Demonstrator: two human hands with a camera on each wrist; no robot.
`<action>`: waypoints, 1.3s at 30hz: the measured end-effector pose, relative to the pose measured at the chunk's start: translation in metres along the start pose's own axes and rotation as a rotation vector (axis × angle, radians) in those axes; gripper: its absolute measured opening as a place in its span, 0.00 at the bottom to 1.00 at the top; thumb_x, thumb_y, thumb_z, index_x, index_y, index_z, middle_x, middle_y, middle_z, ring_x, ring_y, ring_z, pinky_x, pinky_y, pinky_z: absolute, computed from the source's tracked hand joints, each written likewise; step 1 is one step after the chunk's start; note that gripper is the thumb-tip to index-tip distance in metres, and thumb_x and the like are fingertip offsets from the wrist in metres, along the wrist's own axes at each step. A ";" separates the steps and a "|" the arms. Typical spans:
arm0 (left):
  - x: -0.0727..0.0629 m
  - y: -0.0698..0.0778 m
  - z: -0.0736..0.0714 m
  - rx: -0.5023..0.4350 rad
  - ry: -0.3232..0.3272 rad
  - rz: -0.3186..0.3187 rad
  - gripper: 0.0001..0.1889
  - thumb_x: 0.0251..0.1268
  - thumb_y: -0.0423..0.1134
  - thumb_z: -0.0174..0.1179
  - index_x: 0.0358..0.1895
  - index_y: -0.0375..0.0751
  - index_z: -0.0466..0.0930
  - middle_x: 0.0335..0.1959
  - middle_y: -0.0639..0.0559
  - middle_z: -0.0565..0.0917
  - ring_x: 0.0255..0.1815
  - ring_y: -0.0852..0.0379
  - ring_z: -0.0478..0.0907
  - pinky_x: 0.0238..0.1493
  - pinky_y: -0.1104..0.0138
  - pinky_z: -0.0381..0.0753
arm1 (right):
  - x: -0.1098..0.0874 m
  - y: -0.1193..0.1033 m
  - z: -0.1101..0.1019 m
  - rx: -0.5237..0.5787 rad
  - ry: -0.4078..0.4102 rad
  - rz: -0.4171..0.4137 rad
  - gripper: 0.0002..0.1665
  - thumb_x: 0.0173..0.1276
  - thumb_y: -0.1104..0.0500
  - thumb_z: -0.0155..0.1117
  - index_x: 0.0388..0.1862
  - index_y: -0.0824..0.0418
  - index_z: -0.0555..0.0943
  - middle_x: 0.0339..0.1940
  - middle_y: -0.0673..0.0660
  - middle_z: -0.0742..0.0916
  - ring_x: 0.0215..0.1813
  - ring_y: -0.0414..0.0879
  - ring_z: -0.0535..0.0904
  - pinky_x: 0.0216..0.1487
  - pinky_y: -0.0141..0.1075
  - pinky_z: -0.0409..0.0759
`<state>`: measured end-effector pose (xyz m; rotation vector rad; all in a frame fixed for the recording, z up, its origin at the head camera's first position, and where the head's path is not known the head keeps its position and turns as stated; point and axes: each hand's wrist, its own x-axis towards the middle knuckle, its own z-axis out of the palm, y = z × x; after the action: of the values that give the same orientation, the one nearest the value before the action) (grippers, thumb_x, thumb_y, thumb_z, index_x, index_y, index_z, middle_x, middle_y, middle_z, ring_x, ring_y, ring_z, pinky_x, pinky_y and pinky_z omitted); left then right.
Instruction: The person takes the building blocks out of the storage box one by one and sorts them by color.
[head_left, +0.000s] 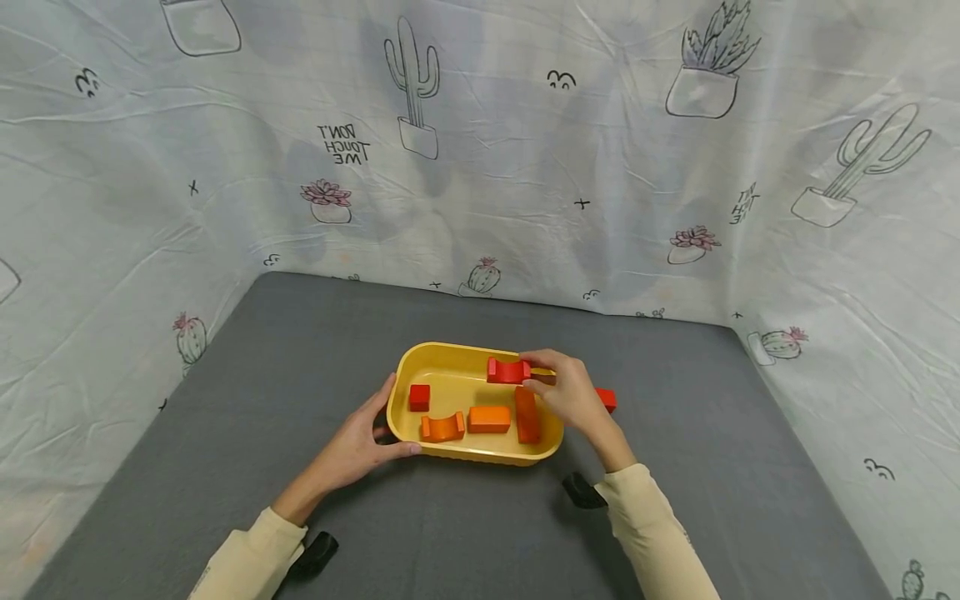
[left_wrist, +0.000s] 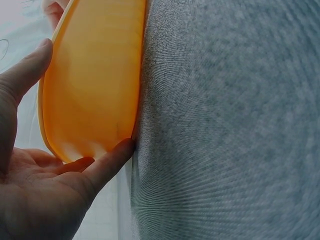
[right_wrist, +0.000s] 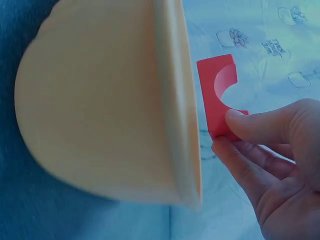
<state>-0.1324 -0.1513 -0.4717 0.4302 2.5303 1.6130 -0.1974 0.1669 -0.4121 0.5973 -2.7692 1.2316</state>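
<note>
Centrally, over the far side of a yellow tub (head_left: 457, 396), a right hand (head_left: 564, 387) pinches a red arch block (head_left: 510, 375) by its right end, between thumb and fingers. The left hand (head_left: 360, 442) grips the tub's left end. The arch block looks light and stiff, probably smooth enough to slide a little and not fragile; either squared end seems the best place to hold, clear of the curve. Its long axis runs left to right, roughly along the tub's length, with the scooped notch facing up. In the tub lie 4 blocks: a red cube (head_left: 419, 397), an orange arch (head_left: 442, 429), an orange brick (head_left: 489, 419) and a long orange block (head_left: 527, 415). Outside, right of the tub, is 1 partly hidden red block (head_left: 606, 400).
</note>
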 end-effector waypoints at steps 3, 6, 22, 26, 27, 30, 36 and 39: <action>0.000 0.000 0.000 -0.008 0.001 -0.003 0.60 0.52 0.47 0.76 0.79 0.37 0.40 0.78 0.36 0.48 0.74 0.40 0.58 0.59 0.55 0.77 | -0.001 0.003 -0.007 0.016 0.027 -0.018 0.23 0.60 0.74 0.69 0.56 0.68 0.81 0.53 0.62 0.84 0.55 0.56 0.81 0.51 0.45 0.83; 0.000 0.000 0.000 -0.004 0.006 -0.013 0.60 0.51 0.47 0.76 0.79 0.37 0.40 0.78 0.36 0.48 0.74 0.39 0.56 0.59 0.55 0.76 | -0.001 0.004 -0.013 0.013 0.041 -0.026 0.23 0.60 0.74 0.68 0.56 0.69 0.81 0.54 0.62 0.84 0.56 0.56 0.81 0.51 0.45 0.83; -0.001 0.000 0.000 0.013 0.004 -0.014 0.60 0.52 0.48 0.75 0.79 0.38 0.40 0.78 0.36 0.49 0.74 0.39 0.56 0.59 0.52 0.76 | -0.015 0.024 -0.044 0.027 0.039 0.032 0.25 0.62 0.71 0.69 0.59 0.67 0.80 0.57 0.64 0.82 0.57 0.58 0.81 0.51 0.45 0.82; 0.000 0.001 0.000 0.010 0.001 -0.019 0.60 0.52 0.48 0.75 0.79 0.38 0.40 0.79 0.37 0.47 0.75 0.39 0.55 0.60 0.52 0.76 | -0.022 0.031 -0.053 0.034 0.058 0.048 0.25 0.61 0.72 0.69 0.59 0.68 0.79 0.57 0.65 0.82 0.58 0.58 0.80 0.52 0.44 0.81; 0.000 0.001 0.000 0.009 0.001 -0.019 0.60 0.52 0.48 0.75 0.79 0.38 0.39 0.79 0.37 0.47 0.75 0.39 0.55 0.60 0.52 0.76 | -0.023 0.033 -0.056 0.038 0.060 0.050 0.25 0.61 0.71 0.69 0.59 0.68 0.79 0.57 0.65 0.82 0.58 0.59 0.80 0.52 0.44 0.81; 0.000 0.002 0.000 -0.005 -0.003 -0.021 0.60 0.52 0.47 0.75 0.79 0.38 0.39 0.79 0.38 0.47 0.75 0.39 0.55 0.60 0.53 0.76 | -0.028 0.038 -0.064 0.035 0.066 0.064 0.26 0.62 0.71 0.69 0.60 0.69 0.79 0.57 0.66 0.82 0.58 0.59 0.80 0.53 0.43 0.81; 0.001 0.003 0.001 -0.009 -0.007 -0.028 0.60 0.52 0.48 0.75 0.80 0.40 0.40 0.78 0.37 0.48 0.74 0.40 0.56 0.59 0.55 0.77 | -0.041 0.049 -0.081 -0.004 0.104 0.074 0.25 0.62 0.71 0.69 0.60 0.68 0.79 0.57 0.66 0.82 0.58 0.59 0.80 0.51 0.38 0.81; 0.001 0.004 0.000 -0.009 -0.004 -0.033 0.60 0.52 0.48 0.76 0.79 0.39 0.40 0.78 0.37 0.48 0.74 0.40 0.56 0.59 0.54 0.77 | -0.047 0.056 -0.087 -0.016 0.121 0.077 0.25 0.63 0.70 0.69 0.60 0.69 0.78 0.57 0.66 0.82 0.58 0.59 0.79 0.50 0.30 0.81</action>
<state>-0.1324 -0.1493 -0.4684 0.3884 2.5123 1.6097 -0.1843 0.2797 -0.4018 0.4041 -2.7222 1.2153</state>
